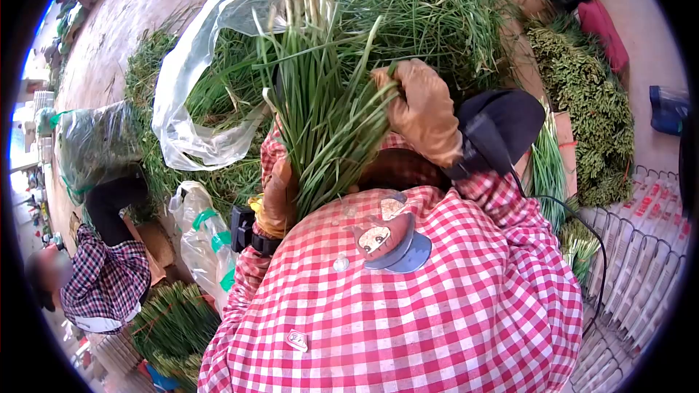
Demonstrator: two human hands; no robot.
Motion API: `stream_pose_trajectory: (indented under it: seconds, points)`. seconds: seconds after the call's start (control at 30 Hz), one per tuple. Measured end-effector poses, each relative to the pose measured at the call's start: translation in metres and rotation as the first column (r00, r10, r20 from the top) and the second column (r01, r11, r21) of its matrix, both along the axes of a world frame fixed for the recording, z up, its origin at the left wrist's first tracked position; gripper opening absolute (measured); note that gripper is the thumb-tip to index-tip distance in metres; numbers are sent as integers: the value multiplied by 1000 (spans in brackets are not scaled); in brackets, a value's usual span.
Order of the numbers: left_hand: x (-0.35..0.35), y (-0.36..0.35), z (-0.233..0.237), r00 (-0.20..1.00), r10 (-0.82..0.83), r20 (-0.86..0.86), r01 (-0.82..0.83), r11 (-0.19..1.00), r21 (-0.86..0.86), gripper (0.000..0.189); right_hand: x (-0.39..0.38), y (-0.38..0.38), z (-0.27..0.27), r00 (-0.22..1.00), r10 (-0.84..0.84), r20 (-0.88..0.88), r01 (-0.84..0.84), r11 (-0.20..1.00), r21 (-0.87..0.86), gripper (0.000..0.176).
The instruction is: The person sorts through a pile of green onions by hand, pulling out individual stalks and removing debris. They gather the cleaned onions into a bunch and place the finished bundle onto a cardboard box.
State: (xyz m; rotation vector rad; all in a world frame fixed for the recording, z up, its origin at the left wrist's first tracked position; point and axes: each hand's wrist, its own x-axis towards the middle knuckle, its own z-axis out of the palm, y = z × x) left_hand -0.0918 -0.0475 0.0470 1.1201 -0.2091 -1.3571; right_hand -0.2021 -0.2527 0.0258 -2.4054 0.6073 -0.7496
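A thick bunch of long green chives point(320, 113) stands upright before my chest, its pale stem ends pointing away from me. My gloved left hand point(277, 200) is closed round the lower left of the bunch, near the leaf tips. At the right side of the bunch, my gloved right hand point(421, 105) is closed with its fingers bent on some of the leaves. Both gloves are tan. Behind the bunch, to its left, a clear plastic bag point(178, 94) lies open on loose greens.
A large heap of loose chives point(429, 14) spreads ahead. Bundled greens point(590, 109) and white crates point(633, 247) lie to the right. At left sit a person in a checked shirt point(109, 269), a filled bag point(102, 138) and a plastic bag with green tape point(200, 229). A black cable point(601, 247) hangs at right.
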Motion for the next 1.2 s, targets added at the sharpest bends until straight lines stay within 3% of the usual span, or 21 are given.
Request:
stream_pose_trajectory:
  seconds: [0.13,0.2,0.27,0.3,0.4,0.43,0.47,0.5,0.53,0.6,0.63,0.67,0.73,0.77,0.8,0.87,0.93,1.0,1.07,1.1,1.2]
  points:
    - [-4,4,-6,1000,20,-17,-21,1000,-14,59,19,-12,-32,988,-152,-22,153,988,23,25]
    - [-2,6,-9,999,29,-29,-30,999,-25,59,21,-19,-34,973,-182,-144,214,943,254,31]
    - [-1,7,-14,999,36,-38,-37,999,-35,58,24,-52,-41,922,-180,-342,242,959,148,34]
    - [-1,7,-15,998,39,-41,-41,998,-43,58,22,-58,-51,921,-251,-298,235,968,-87,31]
    - [-2,10,-21,997,52,-56,-55,997,-56,58,14,-84,-76,939,-129,-319,101,989,-103,33]
    - [-3,13,-23,996,57,-62,-60,996,-60,58,16,-85,-36,857,-101,-505,206,966,157,27]
    - [-5,15,-24,996,58,-70,-62,996,-62,58,3,-101,-42,893,-84,-442,98,995,9,22]
    - [-6,17,-25,995,64,-77,-69,996,-64,58,-8,-163,-117,870,-223,-439,5,896,-445,22]
    - [-7,19,-26,994,69,-82,-75,995,-69,58,-23,-185,-115,787,-246,-566,-142,821,-553,21]
    - [-8,25,-28,993,76,-88,-82,994,-74,58,-28,-193,-86,766,-407,-497,256,903,-345,23]
    - [-9,28,-29,993,76,-88,-83,994,-78,58,-45,-226,-96,641,-308,-703,-159,843,-514,23]
    - [-10,29,-29,993,75,-88,-82,994,-79,58,-62,-258,-106,531,-254,-808,-559,613,-559,26]
    - [-12,31,-31,993,71,-93,-79,993,-85,58,-50,-244,-65,588,-241,-772,-177,893,-413,34]
    - [-12,30,-30,993,73,-97,-82,993,-86,58,-37,-221,-37,700,-280,-657,149,957,-249,42]
    - [-12,29,-29,992,77,-102,-86,992,-89,58,-24,-199,-10,795,-258,-549,241,965,-105,53]
    - [-13,27,-30,989,93,-114,-104,990,-94,58,0,-145,43,881,-80,-465,75,997,-29,75]
    - [-12,32,-42,991,111,-81,-120,986,-118,58,18,-91,90,828,120,-547,-240,958,-155,100]
    - [-7,43,-59,997,65,29,-62,991,-118,59,27,-60,74,853,209,-478,-389,865,-317,81]
    - [-11,35,-41,999,34,-12,-35,994,-101,59,46,-46,82,557,326,-764,-533,845,-28,50]
    - [-15,31,-32,993,60,-106,-73,989,-128,57,38,-49,62,768,445,-461,-561,814,-149,29]
    - [-13,37,-38,994,25,-104,-36,994,-103,53,38,-76,53,902,227,-367,-274,958,-81,26]
